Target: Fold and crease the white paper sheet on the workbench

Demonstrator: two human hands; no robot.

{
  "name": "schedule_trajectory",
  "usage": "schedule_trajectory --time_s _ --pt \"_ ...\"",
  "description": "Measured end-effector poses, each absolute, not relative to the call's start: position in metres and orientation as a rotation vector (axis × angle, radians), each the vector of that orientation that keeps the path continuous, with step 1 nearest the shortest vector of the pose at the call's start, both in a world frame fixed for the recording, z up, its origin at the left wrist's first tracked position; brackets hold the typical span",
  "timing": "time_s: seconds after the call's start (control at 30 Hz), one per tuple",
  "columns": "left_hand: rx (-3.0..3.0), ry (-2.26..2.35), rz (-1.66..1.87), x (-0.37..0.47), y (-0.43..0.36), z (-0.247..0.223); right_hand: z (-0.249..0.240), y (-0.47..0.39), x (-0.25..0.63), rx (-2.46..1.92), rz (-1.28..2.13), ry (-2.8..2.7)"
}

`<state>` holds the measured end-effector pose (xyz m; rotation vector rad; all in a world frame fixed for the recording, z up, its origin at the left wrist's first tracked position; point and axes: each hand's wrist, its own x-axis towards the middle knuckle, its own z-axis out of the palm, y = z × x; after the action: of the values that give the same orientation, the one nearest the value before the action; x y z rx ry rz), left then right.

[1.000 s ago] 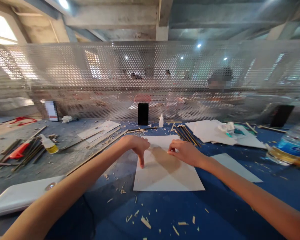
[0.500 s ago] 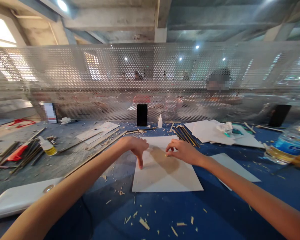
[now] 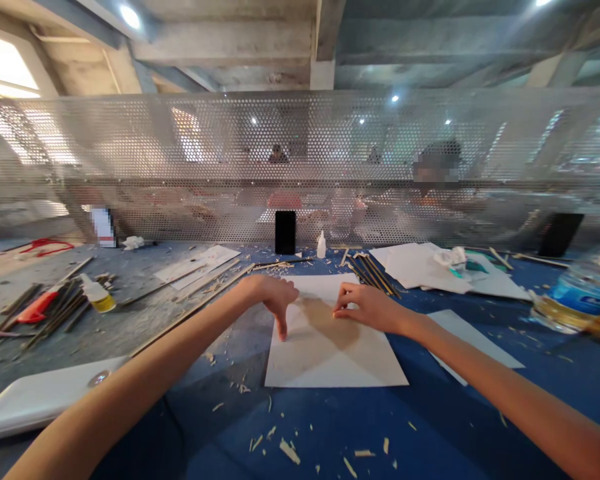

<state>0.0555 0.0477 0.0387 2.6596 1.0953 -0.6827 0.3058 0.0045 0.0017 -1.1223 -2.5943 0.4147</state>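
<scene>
A white sheet of paper (image 3: 300,363) lies flat on the blue table in front of me. My left hand (image 3: 279,297) rests at its left side, the thumb stretched down onto the paper and apart from the fingers, which are partly hidden behind the hand. Over the right half of the sheet, my right hand (image 3: 365,305) is closed in a pinch. A tiny yellowish spot shows at its fingertips, too small to name. The hands cast shadows across the paper between them.
Dark sticks (image 3: 373,273), a white dropper bottle (image 3: 321,245) and a black phone (image 3: 285,232) stand or lie beyond the sheet. At left are a yellow-labelled bottle (image 3: 99,295), a red-handled tool (image 3: 37,308) and a white device (image 3: 40,400). A large plastic bottle (image 3: 577,293) is at right.
My right hand has shifted very slightly at the fingertips, still pinched above the paper. My left hand keeps its place; the whole view has moved a little.
</scene>
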Motion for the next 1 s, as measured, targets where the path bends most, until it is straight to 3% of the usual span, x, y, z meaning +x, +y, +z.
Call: schedule_trajectory --time_s 0.47,0.73,1.0 --pt "2.708 1.045 -0.848 0.058 0.044 0.044 0.008 0.008 0.31 -1.14 0.39 -2.598" --pt "2.687 1.074 -0.811 0.056 0.05 0.038 0.024 -0.005 0.309 -1.256 0.034 -2.768" --pt "2.675 1.082 -0.793 0.057 0.048 0.038 0.016 0.013 0.315 -1.307 0.151 -2.598"
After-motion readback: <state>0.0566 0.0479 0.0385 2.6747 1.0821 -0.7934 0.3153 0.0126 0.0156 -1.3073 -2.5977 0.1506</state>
